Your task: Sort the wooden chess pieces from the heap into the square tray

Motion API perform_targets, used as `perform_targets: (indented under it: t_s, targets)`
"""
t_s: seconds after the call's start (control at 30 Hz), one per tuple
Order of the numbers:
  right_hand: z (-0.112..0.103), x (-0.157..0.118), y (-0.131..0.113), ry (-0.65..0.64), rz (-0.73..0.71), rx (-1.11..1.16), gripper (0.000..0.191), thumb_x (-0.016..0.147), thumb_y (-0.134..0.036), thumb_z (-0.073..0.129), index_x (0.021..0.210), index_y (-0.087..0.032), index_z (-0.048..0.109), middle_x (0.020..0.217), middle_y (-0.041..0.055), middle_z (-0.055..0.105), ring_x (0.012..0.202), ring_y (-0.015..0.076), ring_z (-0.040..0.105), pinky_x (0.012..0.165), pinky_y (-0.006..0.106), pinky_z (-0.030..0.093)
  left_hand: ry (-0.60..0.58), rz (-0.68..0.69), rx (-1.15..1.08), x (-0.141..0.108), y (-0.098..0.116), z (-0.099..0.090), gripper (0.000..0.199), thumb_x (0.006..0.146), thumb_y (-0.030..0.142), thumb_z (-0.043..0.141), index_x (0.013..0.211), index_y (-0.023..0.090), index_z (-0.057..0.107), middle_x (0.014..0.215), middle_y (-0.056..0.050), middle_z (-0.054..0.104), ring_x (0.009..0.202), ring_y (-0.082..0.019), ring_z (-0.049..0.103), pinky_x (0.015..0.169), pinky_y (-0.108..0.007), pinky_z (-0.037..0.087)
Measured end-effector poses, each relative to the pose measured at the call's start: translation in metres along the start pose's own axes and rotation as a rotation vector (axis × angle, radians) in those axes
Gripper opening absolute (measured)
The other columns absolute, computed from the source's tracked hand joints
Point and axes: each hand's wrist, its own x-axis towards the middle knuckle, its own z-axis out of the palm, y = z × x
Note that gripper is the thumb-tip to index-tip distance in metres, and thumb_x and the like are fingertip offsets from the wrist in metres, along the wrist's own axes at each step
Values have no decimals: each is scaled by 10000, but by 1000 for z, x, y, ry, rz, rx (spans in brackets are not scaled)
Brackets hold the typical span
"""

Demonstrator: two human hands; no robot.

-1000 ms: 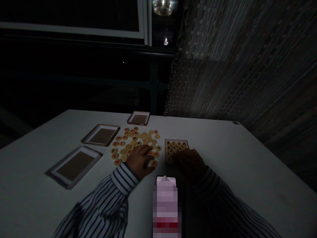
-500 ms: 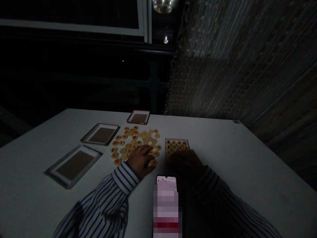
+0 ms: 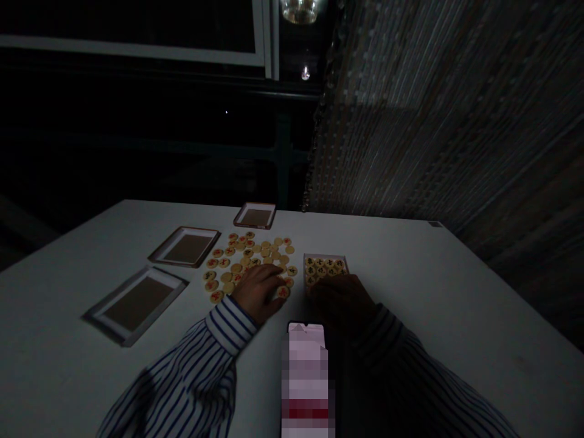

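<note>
My left hand (image 3: 260, 292) is at the near right of a loose spread of round Chinese chess pieces (image 3: 236, 267), some with red or black characters, some plain side up. Its thumb and forefinger close around a red-marked Chinese chess piece (image 3: 283, 292). To the right is a small open box (image 3: 325, 255) holding rows of black-marked pieces. My right hand (image 3: 342, 299) covers the near part of this box. Deep shadow hides its fingertips, so whether they grip anything is unclear.
A phone (image 3: 306, 347) with a lit screen lies in front of me. Three shallow open trays or lids stand left and behind the pieces: a near one (image 3: 130, 337), a middle one (image 3: 180, 264) and a far one (image 3: 255, 227). A bead curtain (image 3: 410, 109) hangs beyond the white table (image 3: 438, 292).
The thumb and forefinger of my left hand have closed in on the red-marked Chinese chess piece, which has shifted slightly away from me. My right hand stays at the box.
</note>
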Motion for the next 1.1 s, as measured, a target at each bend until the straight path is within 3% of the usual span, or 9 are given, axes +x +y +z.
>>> perform_targets:
  t_s: [0.2,0.47,0.63,1.1]
  targets:
    - [4,-1,3,113,-32,-23,164,784,-268,494,855,-179,612,831,53,638,742,145,543,655,302,330,63,21,-25,2,4,-5,256,718,270,522,958,194,573,1097,-79,563,1039,-233,475,873,-433,376]
    - [-5,2,4,35,81,-2,178,793,-273,457,850,-169,590,792,38,631,725,143,533,653,290,312,135,30,-53,7,16,-11,239,733,277,518,950,187,559,1068,-71,589,1017,-217,493,872,-434,375]
    - [-9,2,7,94,146,-29,174,780,-269,459,837,-181,597,764,33,632,728,143,532,663,285,301,190,52,-81,10,20,-12,226,738,272,513,944,195,562,1025,-73,607,990,-210,514,866,-434,375]
    - [-14,-3,17,179,281,-122,188,779,-275,462,798,-184,626,744,29,645,691,141,526,656,278,291,124,17,-19,41,47,-20,219,743,297,507,922,188,571,913,-47,621,894,-201,528,876,-421,347]
